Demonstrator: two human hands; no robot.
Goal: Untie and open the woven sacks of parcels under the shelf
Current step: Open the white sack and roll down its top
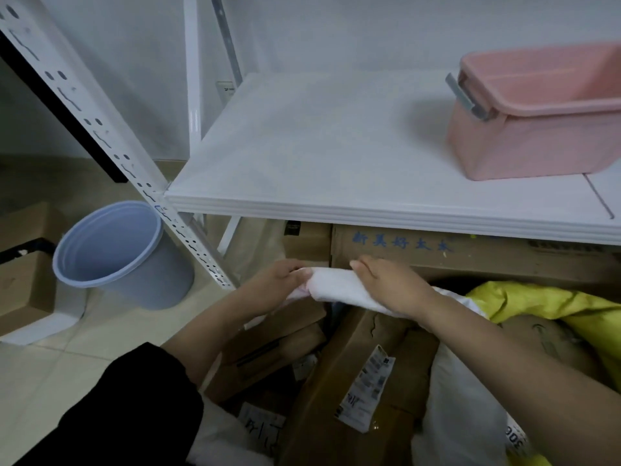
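Both the left hand [280, 279] and right hand [386, 284] grip the white sack's [336, 284] soft, limp rolled mouth, seemingly best handled there.

Both arms reach forward with the hands close together. The left hand [280, 280] curls its fingers round one end of the bunched white sack [332, 280]. The right hand [386, 285] clasps it just beside, palm down, fingers wrapped over the top. A black sleeve [134, 408] ends at the left elbow; the right forearm is bare.
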